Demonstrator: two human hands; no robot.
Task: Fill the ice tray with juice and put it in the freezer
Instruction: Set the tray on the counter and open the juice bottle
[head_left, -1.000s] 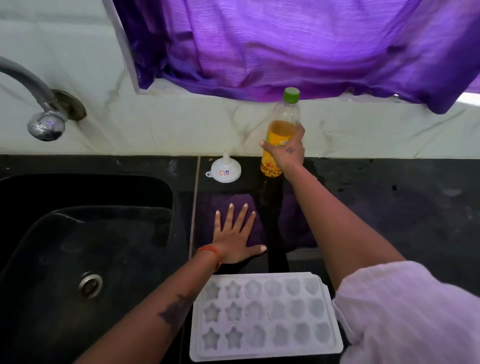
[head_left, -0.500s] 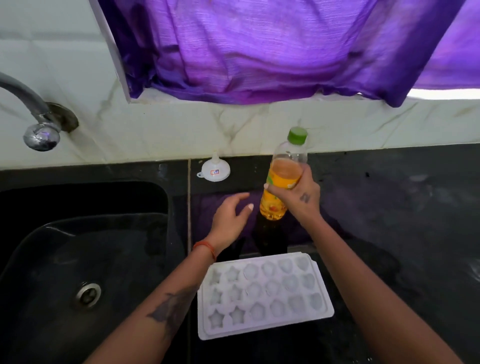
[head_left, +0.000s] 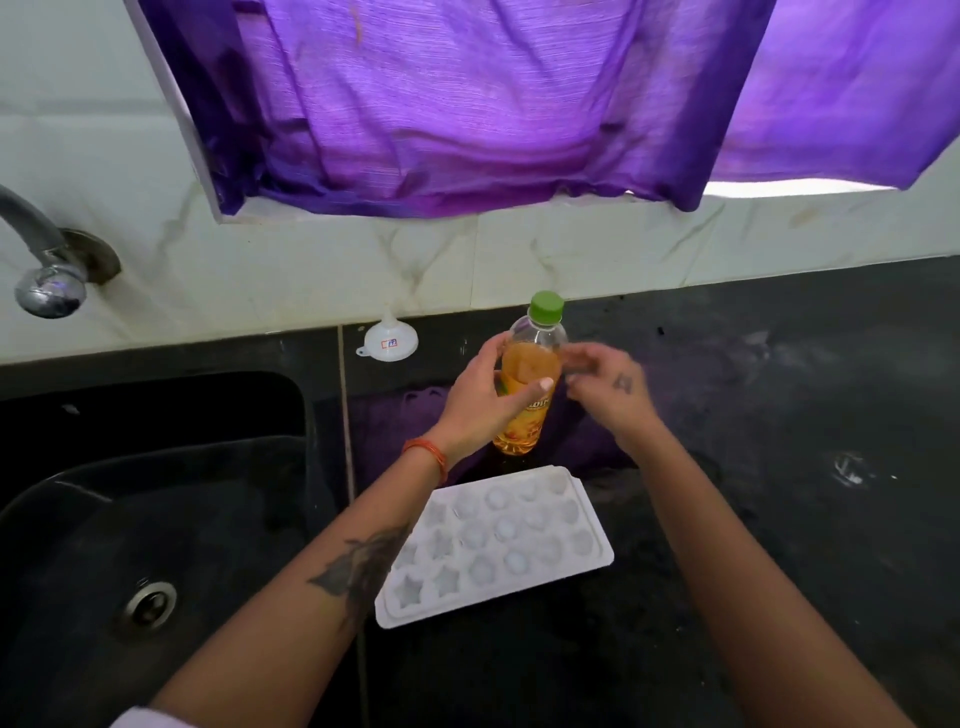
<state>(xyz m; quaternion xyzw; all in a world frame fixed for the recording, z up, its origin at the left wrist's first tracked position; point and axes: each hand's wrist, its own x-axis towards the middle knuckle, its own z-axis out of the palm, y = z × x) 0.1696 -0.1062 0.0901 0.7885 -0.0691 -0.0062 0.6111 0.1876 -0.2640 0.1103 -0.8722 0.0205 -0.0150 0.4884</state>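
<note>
A clear juice bottle with a green cap and orange juice inside stands upright on the black counter, just behind the ice tray. My left hand grips the bottle's middle from the left, thumb across the label. My right hand is blurred at the bottle's right side, its fingers loosely bent near the shoulder of the bottle; I cannot tell whether they touch it. The white ice tray lies flat between my forearms, its star and round moulds showing no juice.
A small white funnel sits upside down against the marble backsplash, left of the bottle. A black sink with a steel tap is to the left. A purple curtain hangs above. Black counter stretches to the right.
My right hand carried the bottle from the wall toward the tray and set it down. My left hand lifted off the counter and took hold of the bottle; the right hand loosened its hold.
</note>
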